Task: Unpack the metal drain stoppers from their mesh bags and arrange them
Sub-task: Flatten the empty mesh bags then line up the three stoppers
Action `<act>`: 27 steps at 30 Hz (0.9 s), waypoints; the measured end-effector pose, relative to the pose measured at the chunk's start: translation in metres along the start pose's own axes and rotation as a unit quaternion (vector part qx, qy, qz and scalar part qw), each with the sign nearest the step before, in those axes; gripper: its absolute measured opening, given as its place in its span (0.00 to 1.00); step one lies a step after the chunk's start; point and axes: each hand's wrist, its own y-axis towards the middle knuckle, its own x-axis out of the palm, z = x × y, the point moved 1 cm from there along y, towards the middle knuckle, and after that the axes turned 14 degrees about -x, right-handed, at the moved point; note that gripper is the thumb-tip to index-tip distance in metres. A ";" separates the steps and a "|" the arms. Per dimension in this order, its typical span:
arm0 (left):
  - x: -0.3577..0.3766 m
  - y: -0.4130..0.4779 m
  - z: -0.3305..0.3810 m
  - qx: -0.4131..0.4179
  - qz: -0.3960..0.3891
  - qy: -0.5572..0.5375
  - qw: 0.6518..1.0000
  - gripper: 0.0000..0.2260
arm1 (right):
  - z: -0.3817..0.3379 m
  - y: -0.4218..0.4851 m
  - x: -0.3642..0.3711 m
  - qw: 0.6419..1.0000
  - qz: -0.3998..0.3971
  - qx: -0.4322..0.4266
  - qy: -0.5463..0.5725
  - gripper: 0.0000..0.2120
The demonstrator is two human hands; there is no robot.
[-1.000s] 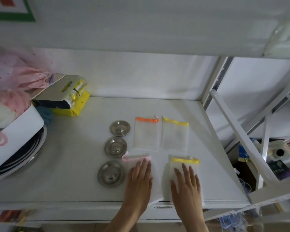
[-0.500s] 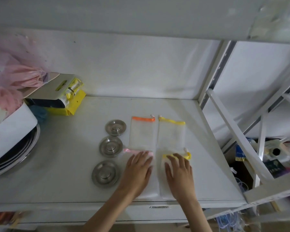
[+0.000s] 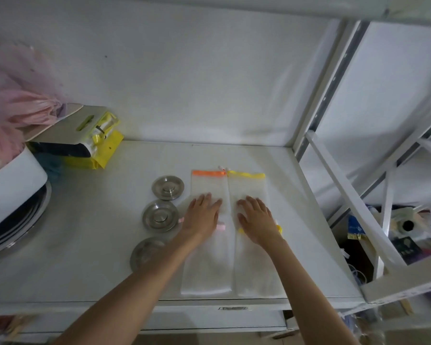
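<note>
Moved: both hands slid up the near mesh bags toward the far pair.
Left hand (image 3: 201, 215): flat, fingers spread, on pink-trimmed bag (image 3: 205, 265).
Right hand (image 3: 256, 220): flat, spread, on yellow-trimmed bag (image 3: 255, 270).
Stoppers (image 3: 160, 215): three unpacked, in a column on the desk (image 3: 90, 232), left of the bags.
Tip: press evenly, keep edges parallel.
</note>
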 end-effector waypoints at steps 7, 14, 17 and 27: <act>-0.004 -0.080 0.003 0.048 0.111 -0.085 0.989 0.18 | -0.036 -0.065 -0.011 0.983 0.181 0.017 0.003 0.16; 0.039 -0.141 -0.018 0.033 0.077 -0.084 0.993 0.20 | -0.038 -0.124 0.034 0.993 0.115 -0.016 -0.013 0.19; 0.035 -0.133 -0.013 0.024 0.072 -0.079 0.994 0.20 | -0.037 -0.116 0.033 0.994 0.112 -0.018 -0.013 0.21; 0.020 -0.130 -0.009 0.012 0.079 -0.066 0.995 0.19 | -0.045 -0.105 0.021 0.991 0.134 0.009 0.008 0.16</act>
